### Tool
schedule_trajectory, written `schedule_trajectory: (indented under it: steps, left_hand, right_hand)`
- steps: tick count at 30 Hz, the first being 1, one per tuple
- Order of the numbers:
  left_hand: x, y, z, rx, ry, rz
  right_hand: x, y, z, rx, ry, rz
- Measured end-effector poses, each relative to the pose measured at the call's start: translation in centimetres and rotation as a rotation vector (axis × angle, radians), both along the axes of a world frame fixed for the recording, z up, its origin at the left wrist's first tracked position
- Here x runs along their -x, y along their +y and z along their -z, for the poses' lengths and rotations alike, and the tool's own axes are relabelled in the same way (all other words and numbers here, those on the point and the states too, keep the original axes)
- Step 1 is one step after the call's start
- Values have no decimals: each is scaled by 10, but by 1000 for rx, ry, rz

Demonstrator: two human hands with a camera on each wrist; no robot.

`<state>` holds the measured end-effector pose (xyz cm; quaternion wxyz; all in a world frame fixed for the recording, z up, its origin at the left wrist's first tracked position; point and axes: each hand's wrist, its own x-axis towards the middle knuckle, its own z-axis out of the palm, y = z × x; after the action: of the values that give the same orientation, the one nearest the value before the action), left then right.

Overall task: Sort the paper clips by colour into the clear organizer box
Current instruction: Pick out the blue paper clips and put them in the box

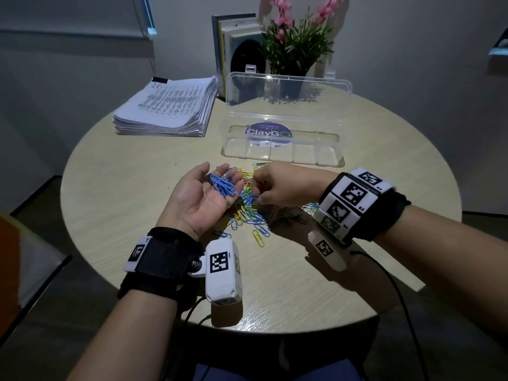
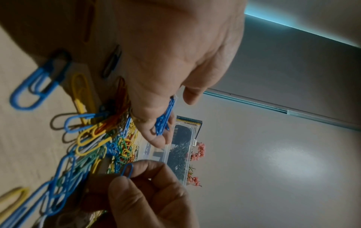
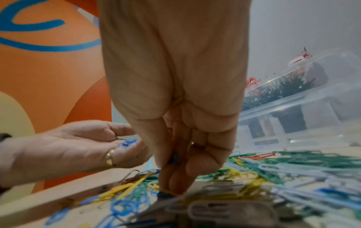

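My left hand (image 1: 211, 185) lies palm up over the round table, fingers relaxed, carrying a bunch of blue paper clips (image 1: 223, 185); the same blue bunch (image 2: 165, 118) rests on its fingers in the left wrist view. Just right of it, my right hand (image 1: 257, 194) pinches a single blue clip (image 2: 127, 170) between thumb and forefinger, low over the mixed pile of coloured clips (image 1: 247, 215). The clear organizer box (image 1: 283, 156) stands open behind the pile, lid (image 1: 288, 97) upright; its compartments look empty.
A thick stack of printed papers (image 1: 167, 108) lies at the back left. Books (image 1: 233, 50) and a potted pink-flowered plant (image 1: 294, 50) stand behind the box. The table's front edge (image 1: 275, 329) is close to my body.
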<state>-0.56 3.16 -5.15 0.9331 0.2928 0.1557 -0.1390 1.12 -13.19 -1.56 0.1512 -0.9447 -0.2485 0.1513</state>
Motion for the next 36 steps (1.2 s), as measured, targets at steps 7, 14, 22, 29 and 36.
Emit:
schedule_trajectory:
  steps: [7,14,22,29,36]
  left_hand:
    - [2,10,0,9,-7,-5]
    - [4,13,-2,9,-12,-15]
    - [4,16,-4,7,-9,-31]
    - [5,12,-8,7,-10,-20]
    - [7,13,-8,0,-4,-22]
  right_hand:
    - [-7,-5,-1,93,-91,63]
    - [-13,12,2,59,-144,-24]
    - [-13,17,3,203,-141,-122]
    - [-6,18,1,385,-152,-185]
    - [-16,9,-5,159,-106,-76]
